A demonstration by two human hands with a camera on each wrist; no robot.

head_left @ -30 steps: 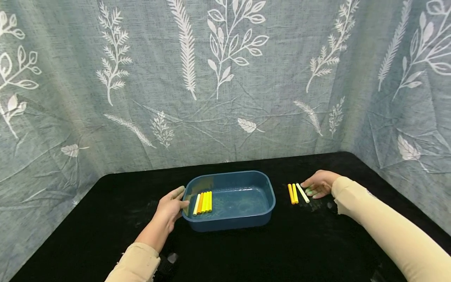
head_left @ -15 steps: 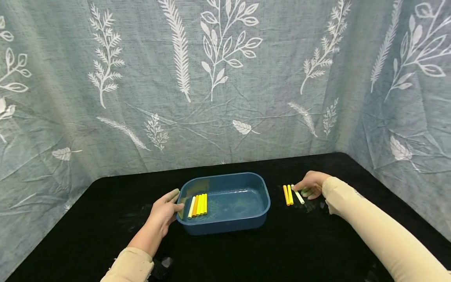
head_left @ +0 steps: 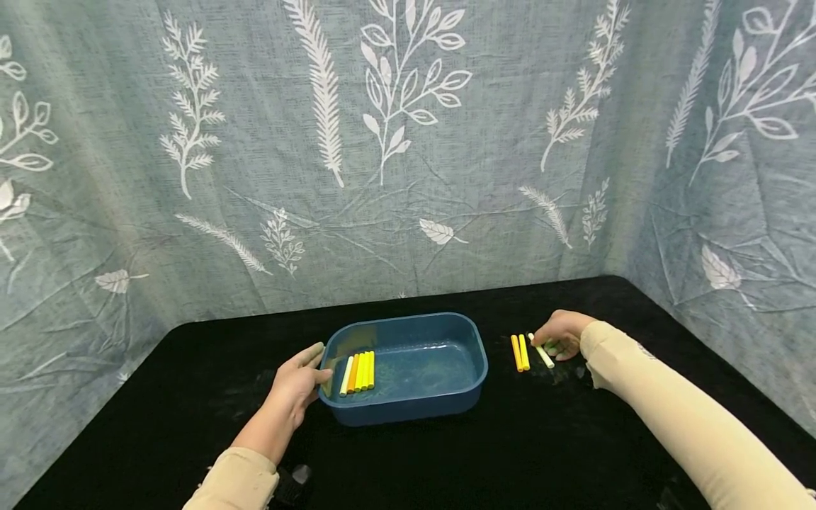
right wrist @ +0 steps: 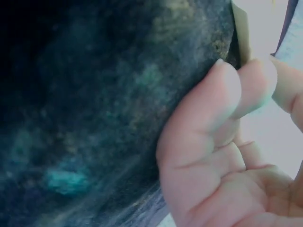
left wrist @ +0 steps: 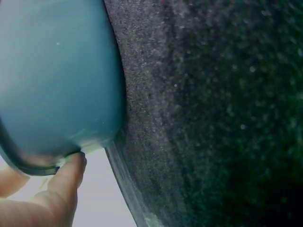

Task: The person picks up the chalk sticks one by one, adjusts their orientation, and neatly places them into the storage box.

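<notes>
- Two beige sleeves reach in from the near side: the left sleeve [head_left: 236,478] nearer than the blue tub and to its left, the right sleeve [head_left: 676,411] well to the tub's right.
- One left hand [head_left: 298,382] is at the tub's left end, its grip narrow: it holds the rim, thumb over the edge and fingers along the outside.
- One blue tub [head_left: 408,411] stands upright on the black table [head_left: 446,467], serving as landmark for the rest.
- Five sticks lie inside the tub, side by side against its left end: one pale stick [head_left: 346,375] leftmost, one orange stick [head_left: 353,373] next, then three yellow sticks [head_left: 365,370].
- Three more sticks lie to the right of the tub, outside it: the loose orange stick [head_left: 517,354] nearest its wall, the loose yellow stick [head_left: 524,353] just beside that, and the loose pale stick [head_left: 546,358] farthest out, slanted.
- One right hand [head_left: 561,334], beyond these to the tub's right, has its fingers curled and pinches the loose pale stick near its far end.
- One grey-green curtain [head_left: 382,234] with white leaf prints hangs behind the tub and table.
</notes>
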